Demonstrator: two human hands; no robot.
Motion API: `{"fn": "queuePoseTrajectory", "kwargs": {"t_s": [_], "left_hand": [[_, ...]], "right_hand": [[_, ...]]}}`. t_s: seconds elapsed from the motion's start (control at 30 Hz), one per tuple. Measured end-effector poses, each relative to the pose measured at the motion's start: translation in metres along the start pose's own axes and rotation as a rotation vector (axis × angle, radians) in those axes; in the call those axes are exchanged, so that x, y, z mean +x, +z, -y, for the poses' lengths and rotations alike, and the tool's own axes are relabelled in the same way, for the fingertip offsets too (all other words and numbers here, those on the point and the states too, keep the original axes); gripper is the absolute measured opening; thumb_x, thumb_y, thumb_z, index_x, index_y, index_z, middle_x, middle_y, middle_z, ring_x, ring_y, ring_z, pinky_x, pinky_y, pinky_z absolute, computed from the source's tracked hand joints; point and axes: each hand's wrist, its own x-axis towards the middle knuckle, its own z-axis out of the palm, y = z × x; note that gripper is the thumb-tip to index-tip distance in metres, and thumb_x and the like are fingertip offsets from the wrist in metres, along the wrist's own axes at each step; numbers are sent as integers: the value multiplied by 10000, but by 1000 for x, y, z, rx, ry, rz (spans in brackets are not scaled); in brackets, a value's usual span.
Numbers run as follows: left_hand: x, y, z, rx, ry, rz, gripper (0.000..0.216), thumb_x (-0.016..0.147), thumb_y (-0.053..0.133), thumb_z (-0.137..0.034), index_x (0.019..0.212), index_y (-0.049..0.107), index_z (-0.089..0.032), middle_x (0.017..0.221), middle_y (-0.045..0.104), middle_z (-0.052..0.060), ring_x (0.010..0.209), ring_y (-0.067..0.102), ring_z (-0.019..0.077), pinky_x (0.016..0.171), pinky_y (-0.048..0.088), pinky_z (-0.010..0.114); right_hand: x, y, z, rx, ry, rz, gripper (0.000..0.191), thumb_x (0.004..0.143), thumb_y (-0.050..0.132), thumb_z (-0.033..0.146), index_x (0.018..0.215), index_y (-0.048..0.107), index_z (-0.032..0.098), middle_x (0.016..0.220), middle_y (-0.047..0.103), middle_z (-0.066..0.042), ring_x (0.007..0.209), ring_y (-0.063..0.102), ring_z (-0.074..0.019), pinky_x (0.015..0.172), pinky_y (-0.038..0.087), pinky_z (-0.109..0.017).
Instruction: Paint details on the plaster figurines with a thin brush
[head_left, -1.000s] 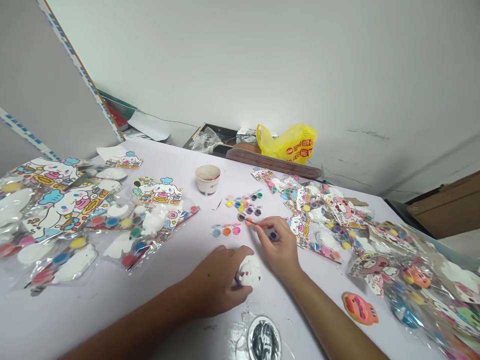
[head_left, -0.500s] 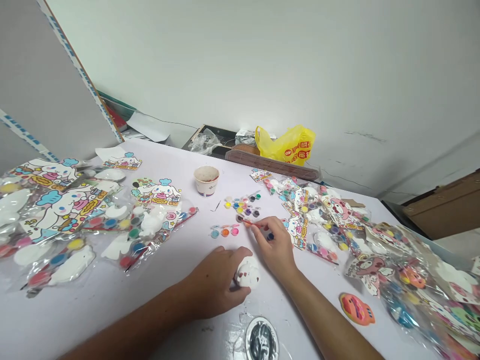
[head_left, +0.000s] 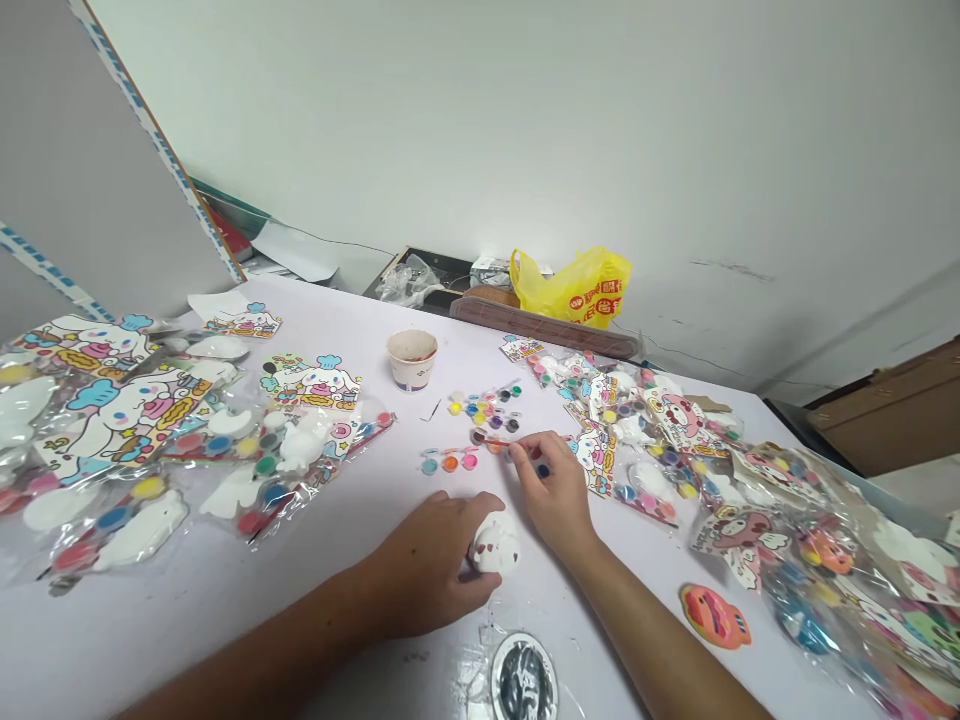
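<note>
Gripping a round white figurine (head_left: pixel 500 543) with dark red marks between thumb and fingers of the left hand (head_left: pixel 439 562), on the worktop (head_left: pixel 397 485), nearer than the paper cup (head_left: pixel 412 364) and to its right. Pinching a thin reddish paintbrush (head_left: pixel 495 443) in the right hand (head_left: pixel 556 490), likewise nearer than and right of the cup, with tip at a dark paint pot (head_left: pixel 478 437). Showing also plastic packets (head_left: pixel 304 443) spread left and right of the cup, plus a yellow bag (head_left: pixel 570 288) beyond it, rightward.

Hidden or too small
My left hand (head_left: pixel 435 558) covers one side of the white figurine (head_left: pixel 499 544); my brush (head_left: pixel 495 442) tip is too tiny to read.
</note>
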Motion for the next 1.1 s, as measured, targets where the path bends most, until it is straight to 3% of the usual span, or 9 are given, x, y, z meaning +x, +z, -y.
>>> {"fn": "queuePoseTrajectory", "kwargs": {"t_s": [0.4,0.6,0.83,1.1], "left_hand": [[0,1,0,-10,8,-24,442,778,625,-241,1192,471,-216,818,582,4,772,523,219,826,399,357],[0,2,2,-31,14,-19,482,784,617,-236,1237,452,-217,840,587,7,787,528,217,823,407,365],[0,0,2,-43,-10,16,488,794,625,-260,1246,447,-217,882,604,20,815,524,219,810,409,355],[2,-2,1,-78,-32,29,481,800,607,-253,1252,444,-242,843,590,3,828,530,219,809,411,348]], "right_hand": [[-2,-4,-1,68,4,-75,158,916,537,288,785,579,209,757,560,-12,737,513,-192,692,393,-330],[-18,-27,7,323,153,-151,145,921,536,334,842,565,217,751,534,-5,698,496,-178,642,400,-299],[-64,-59,0,451,306,12,197,915,562,409,857,609,227,681,515,-1,632,473,-171,581,396,-273],[-59,-59,-1,462,346,187,265,870,593,462,771,600,217,646,500,5,581,454,-157,529,393,-255]]}}
